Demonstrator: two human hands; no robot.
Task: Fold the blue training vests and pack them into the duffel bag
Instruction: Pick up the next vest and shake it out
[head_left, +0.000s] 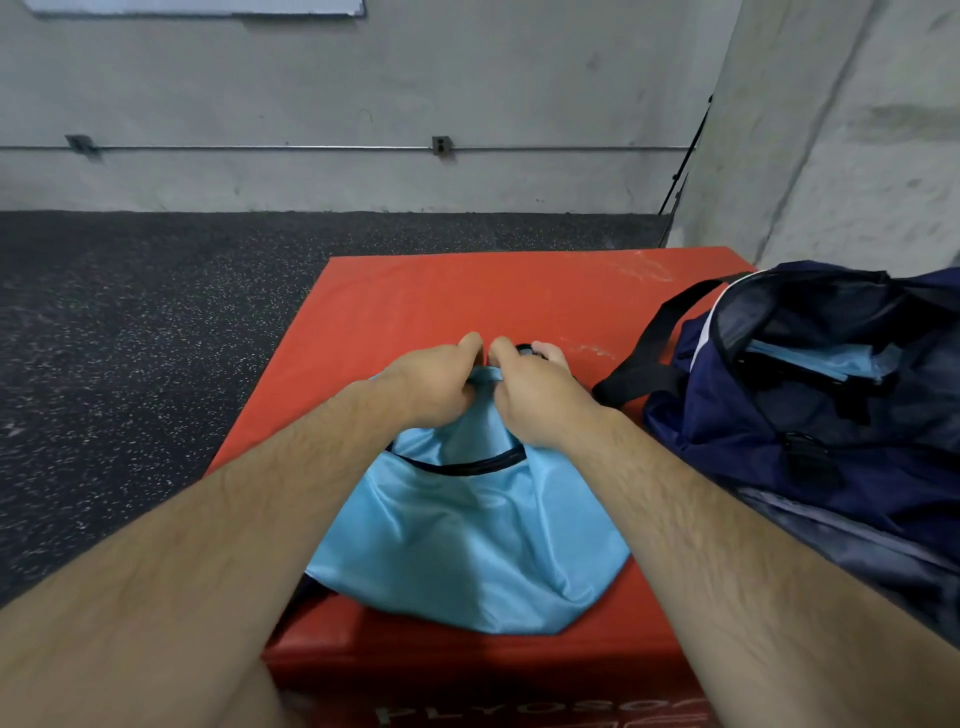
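Observation:
A light blue training vest (467, 540) with dark trim lies spread on a red plyo box (441, 296). My left hand (436, 384) and my right hand (530, 395) sit side by side at the vest's far edge, each gripping the bunched fabric with curled fingers. To the right, the navy duffel bag (810, 415) stands unzipped, and another light blue vest (826, 361) shows inside its opening. The bag's black strap (644, 358) trails onto the box close to my right hand.
The box sits on dark speckled rubber flooring (156, 338) that stretches left and back to a grey concrete wall (363, 104). A concrete pillar (831, 130) rises behind the bag at the right. The box's front edge is just below my forearms.

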